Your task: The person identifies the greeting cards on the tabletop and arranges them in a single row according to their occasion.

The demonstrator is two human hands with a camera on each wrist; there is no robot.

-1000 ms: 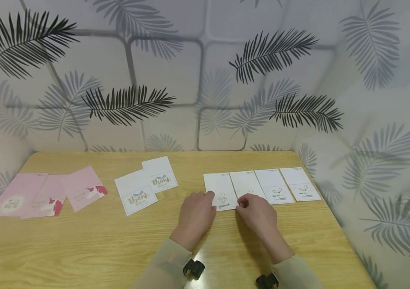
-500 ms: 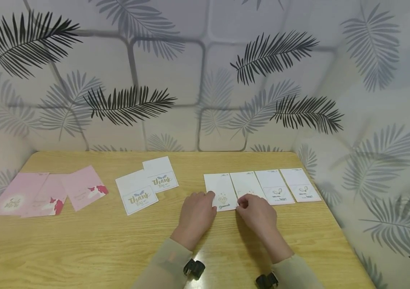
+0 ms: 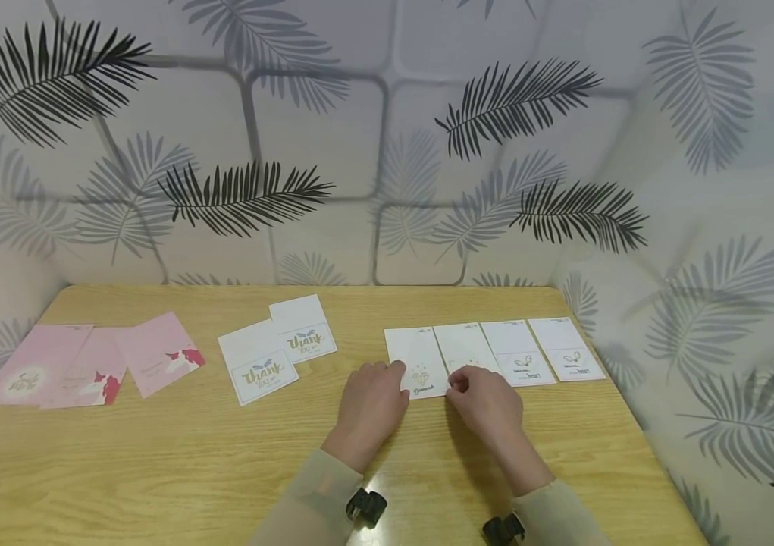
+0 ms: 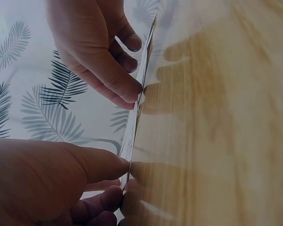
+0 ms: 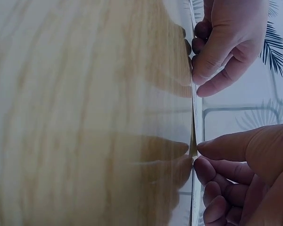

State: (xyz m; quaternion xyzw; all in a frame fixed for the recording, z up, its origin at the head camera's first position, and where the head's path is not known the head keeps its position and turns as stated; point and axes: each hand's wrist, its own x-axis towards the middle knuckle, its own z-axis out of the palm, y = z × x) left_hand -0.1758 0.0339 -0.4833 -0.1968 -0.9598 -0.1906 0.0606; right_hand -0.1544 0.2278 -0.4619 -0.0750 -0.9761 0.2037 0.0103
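A white greeting card [image 3: 417,347] with a gold diamond print lies on the table, seen almost edge-on in both wrist views. My left hand [image 3: 373,406] holds its lower left edge, thumb low and fingers curled along the side. At the lower right corner, my right hand [image 3: 485,402] pinches the edge between thumb and curled index finger. That same hand partly covers a second white card [image 3: 463,339] just to the right. In the left wrist view the near hand's thumb [image 4: 108,164] touches the card edge; the right wrist view shows the right thumb [image 5: 221,145] there too.
Two white cards with heart lettering [image 3: 518,353] continue the row rightward. Left of my hands lie two overlapping "Thank you" cards [image 3: 257,364]. Several pink cards [image 3: 32,364] overlap at the far left. Leaf-patterned walls [image 3: 318,152] enclose the wooden table [image 3: 189,462] at the back and sides.
The head view has shifted very slightly. Both hands and the cards otherwise stay in the same places.
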